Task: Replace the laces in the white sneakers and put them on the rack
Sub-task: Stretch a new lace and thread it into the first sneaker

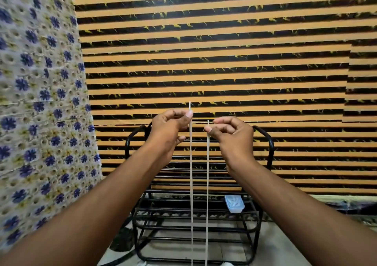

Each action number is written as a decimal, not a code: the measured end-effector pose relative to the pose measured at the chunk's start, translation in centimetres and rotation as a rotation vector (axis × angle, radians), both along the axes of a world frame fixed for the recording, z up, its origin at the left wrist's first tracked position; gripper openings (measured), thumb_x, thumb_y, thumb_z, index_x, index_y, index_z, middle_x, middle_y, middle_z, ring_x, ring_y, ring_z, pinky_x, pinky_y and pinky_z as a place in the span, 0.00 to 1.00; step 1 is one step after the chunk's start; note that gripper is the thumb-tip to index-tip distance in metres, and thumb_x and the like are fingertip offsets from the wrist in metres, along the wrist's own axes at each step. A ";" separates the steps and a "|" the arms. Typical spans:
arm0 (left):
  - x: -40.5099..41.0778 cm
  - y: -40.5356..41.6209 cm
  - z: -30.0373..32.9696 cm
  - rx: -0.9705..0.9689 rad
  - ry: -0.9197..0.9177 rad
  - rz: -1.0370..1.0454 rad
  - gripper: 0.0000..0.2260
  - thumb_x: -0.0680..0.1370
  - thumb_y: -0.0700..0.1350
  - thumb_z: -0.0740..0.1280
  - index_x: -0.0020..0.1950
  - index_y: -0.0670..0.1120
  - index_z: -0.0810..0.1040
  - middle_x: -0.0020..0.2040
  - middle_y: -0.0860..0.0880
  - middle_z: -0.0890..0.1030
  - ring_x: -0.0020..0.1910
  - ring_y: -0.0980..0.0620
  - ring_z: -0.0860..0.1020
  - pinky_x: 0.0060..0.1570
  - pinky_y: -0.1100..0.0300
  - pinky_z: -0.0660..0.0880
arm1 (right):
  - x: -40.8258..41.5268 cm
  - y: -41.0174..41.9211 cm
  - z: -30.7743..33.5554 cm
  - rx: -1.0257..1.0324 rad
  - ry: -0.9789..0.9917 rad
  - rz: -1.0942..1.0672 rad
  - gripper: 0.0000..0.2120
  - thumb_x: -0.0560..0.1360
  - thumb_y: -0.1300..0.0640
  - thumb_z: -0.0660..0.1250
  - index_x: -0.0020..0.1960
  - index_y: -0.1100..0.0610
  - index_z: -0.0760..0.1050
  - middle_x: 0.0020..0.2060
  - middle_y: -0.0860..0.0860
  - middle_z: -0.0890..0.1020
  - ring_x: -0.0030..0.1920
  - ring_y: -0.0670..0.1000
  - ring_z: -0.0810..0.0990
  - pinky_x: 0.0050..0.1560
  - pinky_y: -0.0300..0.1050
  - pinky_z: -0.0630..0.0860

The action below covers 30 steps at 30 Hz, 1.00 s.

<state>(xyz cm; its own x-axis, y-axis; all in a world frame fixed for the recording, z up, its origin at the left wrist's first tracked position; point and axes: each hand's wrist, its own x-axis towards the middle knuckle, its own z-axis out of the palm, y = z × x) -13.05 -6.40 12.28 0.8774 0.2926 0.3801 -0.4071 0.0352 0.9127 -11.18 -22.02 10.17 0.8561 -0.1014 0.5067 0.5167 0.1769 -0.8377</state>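
Both hands are raised in front of a rack (263, 141), each pinching one strand of a lace (191, 174). The left hand (169, 129) holds its strand between thumb and curled fingers; a short stiff tip stands straight up above the thumb. The right hand (230, 135) pinches the second strand at its top end, fingers curled in. Each grip is narrow and closed on the lace.

The lace is thin, flat and off-white. Its two strands hang taut and near vertical, side by side and apart, long axis running top to bottom. Both run down past the rack front and out of the bottom edge of view; where they end cannot be seen.

The rack is black tubular metal with rounded corner loops and several tiers of horizontal bars, standing on a pale tiled floor (271, 243). A small clear plastic tray (234, 204), rectangular with rounded corners, lies on one tier at the right.

Behind the rack hangs a cloth (224, 51) in orange and black horizontal stripes with yellow flecks. At left is a fabric (40, 102) with blue flowers on a pale ground.
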 end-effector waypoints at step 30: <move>-1.8 -1.2 0.6 0.021 -0.053 0.035 0.06 0.76 0.47 0.76 0.52 0.50 0.87 0.52 0.52 0.87 0.57 0.51 0.82 0.52 0.52 0.77 | -2.1 0.4 0.3 0.038 -0.032 0.002 0.10 0.72 0.67 0.77 0.50 0.58 0.80 0.39 0.51 0.87 0.44 0.46 0.87 0.48 0.40 0.82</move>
